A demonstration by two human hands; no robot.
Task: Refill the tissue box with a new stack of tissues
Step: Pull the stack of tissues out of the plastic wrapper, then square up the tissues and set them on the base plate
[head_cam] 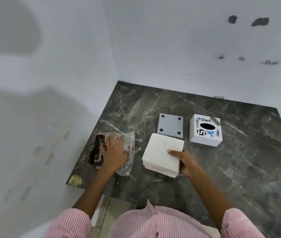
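Dark marble tabletop (pixel 239 169) set into a white-walled corner. Nearest, right hand (pixel 186 163) grips the tissue stack (pixel 162 153) mid-table, thumb on top, fingers curled under its right edge. Left hand (pixel 116 152) presses flat, fingers spread, on the crumpled plastic wrapper (pixel 98 152) near the left edge. Beyond the stack: grey base plate (pixel 170 125), then the white tissue box (pixel 205 129) to its right, slot upward.
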